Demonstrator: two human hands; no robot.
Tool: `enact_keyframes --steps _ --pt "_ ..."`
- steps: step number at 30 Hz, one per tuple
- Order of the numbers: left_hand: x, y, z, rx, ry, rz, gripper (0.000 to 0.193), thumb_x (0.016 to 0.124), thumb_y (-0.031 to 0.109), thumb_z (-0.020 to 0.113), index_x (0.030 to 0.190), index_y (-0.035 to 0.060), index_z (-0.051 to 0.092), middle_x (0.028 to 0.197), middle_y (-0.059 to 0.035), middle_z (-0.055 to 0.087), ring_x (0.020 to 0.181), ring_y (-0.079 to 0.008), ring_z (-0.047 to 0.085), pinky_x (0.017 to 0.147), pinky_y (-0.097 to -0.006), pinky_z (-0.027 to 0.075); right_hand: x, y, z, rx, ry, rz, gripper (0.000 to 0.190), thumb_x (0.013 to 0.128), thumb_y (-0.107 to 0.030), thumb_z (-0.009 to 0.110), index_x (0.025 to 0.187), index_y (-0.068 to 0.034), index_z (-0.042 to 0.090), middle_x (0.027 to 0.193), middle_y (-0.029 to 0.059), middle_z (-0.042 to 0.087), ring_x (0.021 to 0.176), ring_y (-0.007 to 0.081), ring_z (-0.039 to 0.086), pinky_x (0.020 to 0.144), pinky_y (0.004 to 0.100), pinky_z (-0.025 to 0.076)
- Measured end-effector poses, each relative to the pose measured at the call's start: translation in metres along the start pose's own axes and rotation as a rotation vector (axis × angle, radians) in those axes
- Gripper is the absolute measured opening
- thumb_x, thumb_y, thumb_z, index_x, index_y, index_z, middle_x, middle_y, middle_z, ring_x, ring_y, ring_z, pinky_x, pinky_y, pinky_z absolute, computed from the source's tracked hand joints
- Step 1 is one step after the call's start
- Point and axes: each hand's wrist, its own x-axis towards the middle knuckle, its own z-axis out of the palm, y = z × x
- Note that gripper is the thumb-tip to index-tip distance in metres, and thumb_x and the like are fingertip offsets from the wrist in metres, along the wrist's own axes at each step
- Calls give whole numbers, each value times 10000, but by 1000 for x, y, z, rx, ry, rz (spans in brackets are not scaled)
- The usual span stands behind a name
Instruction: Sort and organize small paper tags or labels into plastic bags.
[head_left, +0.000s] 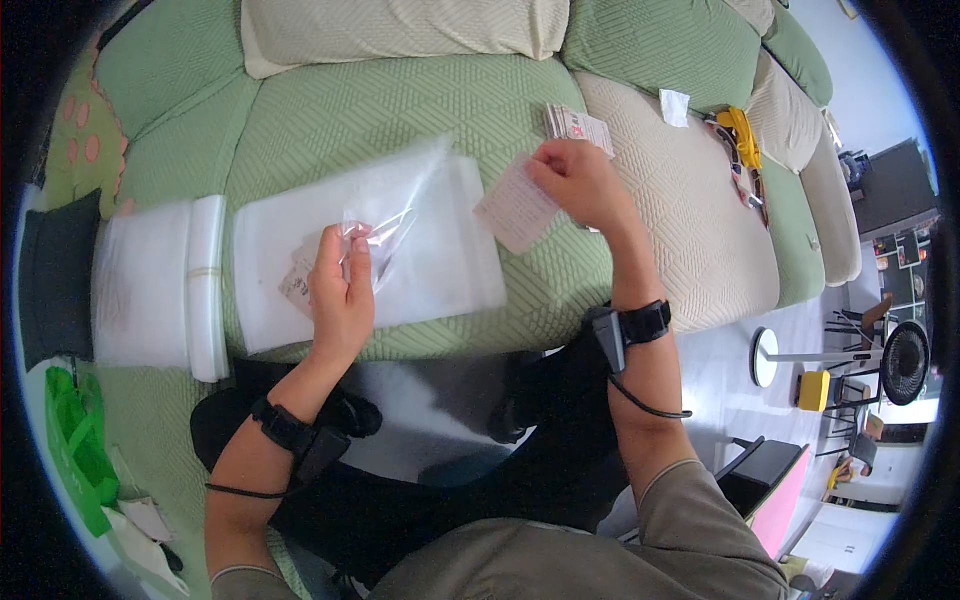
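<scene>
My left hand (341, 289) pinches the lifted edge of a clear plastic bag (409, 191), the top one of a flat stack of clear plastic bags (281, 217) on the green quilted sofa seat (322, 112). Partly behind that hand, a small card with writing (295, 283) shows at the bags; whether it is inside one I cannot tell. In my right hand (585, 184), a thin printed card (517, 206) hangs between thumb and fingers, right of the stack. Just beyond this hand lies a pile of printed cards (589, 127), partly hidden by it.
At left lies a second bundle of plastic bags (142, 285) with a band round its folded part, beside a dark cushion (60, 277). A green bag (79, 442) is at lower left. Rightward are a white tissue (674, 107), a yellow item (741, 136) and a standing fan (904, 362).
</scene>
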Motion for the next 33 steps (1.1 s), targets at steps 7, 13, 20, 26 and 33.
enact_keyframes --steps 7,13,20,26,33 --pt "5 4 7 30 150 169 503 1074 107 467 1558 35 351 1500 -194 523 1205 -257 593 1045 -359 442 2 -16 42 -243 106 -70 234 871 -218 677 878 8 738 786 223 714 710 385 711 667 464 558" --pt "3 15 2 144 68 172 575 1037 23 447 1599 113 357 1495 -181 563 1001 -275 694 918 -350 506 0 -28 78 -7 73 13 236 898 -204 660 901 22 732 727 179 695 631 251 679 621 394 532" --pt "3 5 -1 163 -34 278 408 979 -26 493 1343 64 655 1232 -182 711 1020 -330 688 908 -400 523 0 -8 80 192 -271 -98 205 906 -167 698 930 36 725 758 121 729 632 166 674 596 349 545" --pt "-3 11 1 148 -59 254 381 1008 34 511 1375 50 613 1215 -211 696 1074 -389 670 942 -432 517 -2 -29 89 618 -400 207 82 960 -58 687 985 14 656 768 67 712 644 136 692 572 252 564" --pt "-8 15 -2 211 -186 273 416 1029 131 543 1430 22 562 1362 -214 640 1251 -370 620 1066 -428 468 0 -27 103 771 -447 200 189 1021 -147 628 1076 29 667 914 98 744 742 149 719 640 260 591"
